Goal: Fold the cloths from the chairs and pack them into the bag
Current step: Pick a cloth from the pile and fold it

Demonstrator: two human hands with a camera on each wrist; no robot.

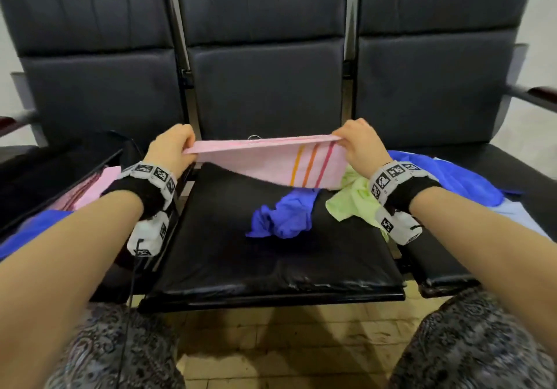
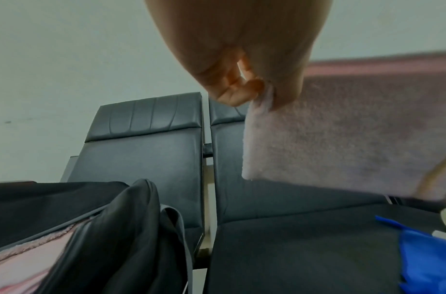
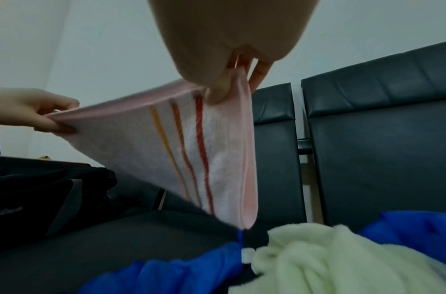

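Left hand point(image 1: 170, 147) and right hand point(image 1: 360, 144) pinching pink striped towel point(image 1: 265, 162) corners, folded towel's long axis left-right, hanging over middle chair seat point(image 1: 241, 256)

Three chairs point(image 1: 265, 87), five cloths point(image 1: 265, 159), one bag point(image 1: 45, 174)

We see both bare forearms reaching forward, side by side and level, each wrist strapped with a black band and marker-tagged camera mount. The left hand point(image 1: 171, 144) and right hand point(image 1: 360, 141) are raised with knuckles up, fingers curled and pinching toward the thumbs; how many fingers close is unclear in the blurred wrist views.
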